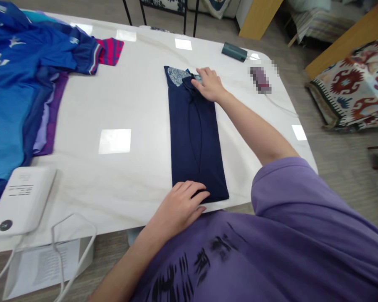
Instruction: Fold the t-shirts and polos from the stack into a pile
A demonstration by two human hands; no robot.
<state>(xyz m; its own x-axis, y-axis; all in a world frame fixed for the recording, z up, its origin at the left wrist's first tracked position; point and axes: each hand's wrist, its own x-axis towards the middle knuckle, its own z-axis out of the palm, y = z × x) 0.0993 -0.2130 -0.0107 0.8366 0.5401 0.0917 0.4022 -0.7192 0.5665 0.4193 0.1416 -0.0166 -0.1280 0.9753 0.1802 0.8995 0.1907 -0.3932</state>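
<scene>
A navy-blue garment (182, 138) lies folded into a long strip on the white table, running from its near edge toward the far side. Pale patterned fabric (176, 76) shows at its far end, and a thin dark cord makes a long loop down its middle. My right hand (209, 84) rests on the far end, beside the knot of the cord, fingers stretched out over the cloth. At the near end, my left hand (185, 203) lies on the garment's left corner, its fingers loosely bent and apart.
On the left, several shirts (25, 75) lie piled. A white box-shaped device (23, 199) with cables sits at the near left edge. A dark green case (234, 51) and a blurred-out item (261, 79) with a cord are at the far right. Chair legs (185, 19) stand beyond the table (138, 100).
</scene>
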